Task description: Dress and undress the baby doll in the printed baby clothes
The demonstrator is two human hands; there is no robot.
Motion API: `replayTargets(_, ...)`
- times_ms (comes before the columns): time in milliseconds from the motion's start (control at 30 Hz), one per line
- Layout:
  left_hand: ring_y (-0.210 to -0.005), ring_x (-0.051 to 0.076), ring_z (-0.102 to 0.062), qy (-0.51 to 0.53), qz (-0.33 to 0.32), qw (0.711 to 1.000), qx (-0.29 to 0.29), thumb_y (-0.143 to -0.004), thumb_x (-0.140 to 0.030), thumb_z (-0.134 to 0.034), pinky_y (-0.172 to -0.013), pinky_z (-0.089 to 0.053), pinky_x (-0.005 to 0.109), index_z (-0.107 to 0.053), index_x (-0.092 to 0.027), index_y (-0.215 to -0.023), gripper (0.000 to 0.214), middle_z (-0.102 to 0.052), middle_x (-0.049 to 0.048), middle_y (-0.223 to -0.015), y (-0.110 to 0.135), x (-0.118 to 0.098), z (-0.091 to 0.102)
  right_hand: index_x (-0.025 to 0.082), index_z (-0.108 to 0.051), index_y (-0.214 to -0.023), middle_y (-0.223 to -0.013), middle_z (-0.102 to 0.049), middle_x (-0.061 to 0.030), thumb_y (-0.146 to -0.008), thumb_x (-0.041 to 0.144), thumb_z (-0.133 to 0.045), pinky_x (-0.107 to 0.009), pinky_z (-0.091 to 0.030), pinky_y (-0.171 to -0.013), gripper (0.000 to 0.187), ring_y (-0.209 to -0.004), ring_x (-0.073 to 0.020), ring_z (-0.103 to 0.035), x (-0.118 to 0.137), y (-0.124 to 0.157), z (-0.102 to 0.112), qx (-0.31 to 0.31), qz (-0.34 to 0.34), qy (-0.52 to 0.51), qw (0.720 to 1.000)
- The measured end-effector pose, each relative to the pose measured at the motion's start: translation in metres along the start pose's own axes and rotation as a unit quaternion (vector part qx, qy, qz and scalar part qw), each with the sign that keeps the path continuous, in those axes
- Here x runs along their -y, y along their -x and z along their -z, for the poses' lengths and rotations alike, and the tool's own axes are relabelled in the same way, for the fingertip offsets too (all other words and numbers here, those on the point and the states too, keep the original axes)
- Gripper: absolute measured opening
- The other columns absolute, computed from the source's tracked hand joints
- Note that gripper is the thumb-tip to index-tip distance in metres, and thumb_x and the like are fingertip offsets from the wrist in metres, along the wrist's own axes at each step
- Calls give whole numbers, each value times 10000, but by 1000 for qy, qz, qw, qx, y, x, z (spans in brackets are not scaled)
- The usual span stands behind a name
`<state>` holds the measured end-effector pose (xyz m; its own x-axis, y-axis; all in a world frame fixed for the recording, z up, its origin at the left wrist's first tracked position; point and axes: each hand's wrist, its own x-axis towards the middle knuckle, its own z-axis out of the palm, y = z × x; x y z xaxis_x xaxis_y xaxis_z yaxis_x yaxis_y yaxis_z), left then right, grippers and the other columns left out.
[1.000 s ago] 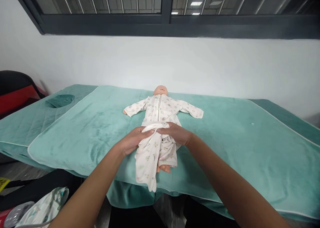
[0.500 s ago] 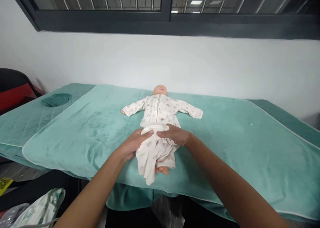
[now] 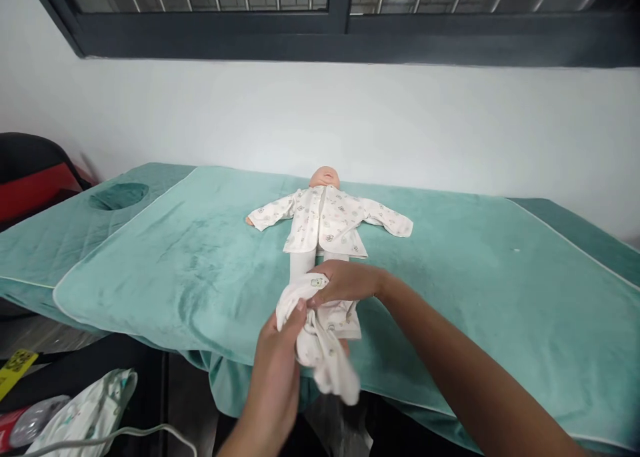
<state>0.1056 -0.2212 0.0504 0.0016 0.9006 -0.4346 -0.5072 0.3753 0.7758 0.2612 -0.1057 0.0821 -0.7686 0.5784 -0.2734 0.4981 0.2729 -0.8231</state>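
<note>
A baby doll (image 3: pixel 324 177) lies face up on a teal towel (image 3: pixel 190 257), dressed in a white printed top (image 3: pixel 327 220). Matching white printed trousers (image 3: pixel 323 337) are bunched low on its legs, near the table's front edge. My left hand (image 3: pixel 277 370) is closed on the trousers' left side, and one loose leg of cloth hangs below it. My right hand (image 3: pixel 345 280) pinches the waistband at the doll's thighs. A strip of the doll's bare legs (image 3: pixel 300 263) shows under the top.
The towel covers a teal padded table (image 3: pixel 45 237) with a face hole (image 3: pixel 119 195) at the left. A white wall and a dark window frame stand behind. Crumpled printed cloth (image 3: pixel 85 413), a white cable and a red-and-black object (image 3: pixel 30 183) lie at the left.
Both hands have drawn the trousers down from the doll's waist toward its feet. The left hand dropped lower and closer to me, and the doll's upper legs now show.
</note>
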Motion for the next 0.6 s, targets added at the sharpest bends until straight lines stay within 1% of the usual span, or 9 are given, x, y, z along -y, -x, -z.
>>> replayTargets(33, -998, 314, -691, 7, 16, 999, -32, -717, -505, -759, -819, -568, 377, -627, -147, -1259, 662, -730, 141, -1095, 4, 11, 5, 179, -683, -863, -857, -694, -14, -767, 450, -698, -275, -423, -678, 288, -787, -183, -607, 3, -1, -1, 0, 5, 31, 1000)
replayTargets(100, -1003, 333, -689, -13, 49, 995, -80, -661, -503, -801, -834, -571, 385, -668, -123, -1198, 670, -743, 151, -1047, 9, 32, 19, 180, -657, -783, -807, -676, -8, -759, 425, -703, -269, -383, -625, 251, -725, -164, -576, 7, -2, -3, 1, 18, 90, 996)
replayTargets(167, -997, 340, -692, -31, 54, 994, -95, -671, -511, -789, -849, -570, 403, -687, -121, -1171, 642, -754, 148, -991, 11, 51, 32, 182, -640, -749, -790, -666, -3, -764, 391, -692, -267, -347, -597, 215, -690, -147, -547, 9, -3, -6, 8, 26, 131, 991)
replayTargets(233, -1016, 338, -689, -25, 36, 995, -90, -711, -536, -747, -877, -564, 415, -681, -132, -1189, 629, -756, 143, -982, 13, 63, 39, 184, -627, -726, -764, -655, 5, -756, 358, -687, -264, -324, -582, 187, -668, -135, -525, 8, -5, -11, 8, 23, 160, 987)
replayTargets(333, -1067, 337, -673, -17, 1, 997, -80, -742, -559, -706, -901, -558, 415, -673, -132, -1192, 621, -747, 149, -1031, 13, 70, 37, 181, -598, -694, -706, -628, 14, -752, 292, -655, -262, -306, -571, 138, -631, -120, -494, 4, -7, -19, -14, 20, 205, 978)
replayTargets(433, -1121, 333, -649, -33, -34, 996, -80, -750, -556, -699, -896, -560, 400, -688, -157, -1153, 567, -737, 140, -1087, 9, 74, 33, 179, -584, -686, -667, -608, 17, -762, 218, -594, -260, -293, -561, 86, -602, -110, -468, 1, -6, -27, -46, 27, 246, 968)
replayTargets(500, -1120, 324, -651, -32, -25, 995, -88, -746, -546, -710, -898, -557, 392, -691, -179, -1146, 543, -742, 126, -1080, 6, 79, 34, 180, -592, -697, -659, -608, 17, -763, 206, -581, -258, -288, -556, 72, -598, -110, -464, 0, -3, -31, -64, 28, 262, 962)
replayTargets(600, -1067, 316, -679, 5, 18, 994, -105, -713, -516, -758, -922, -542, 398, -686, -171, -1142, 555, -757, 122, -1027, 4, 87, 38, 182, -612, -729, -672, -629, 7, -782, 213, -570, -256, -293, -564, 75, -616, -119, -483, 0, 1, -37, -83, 23, 274, 958)
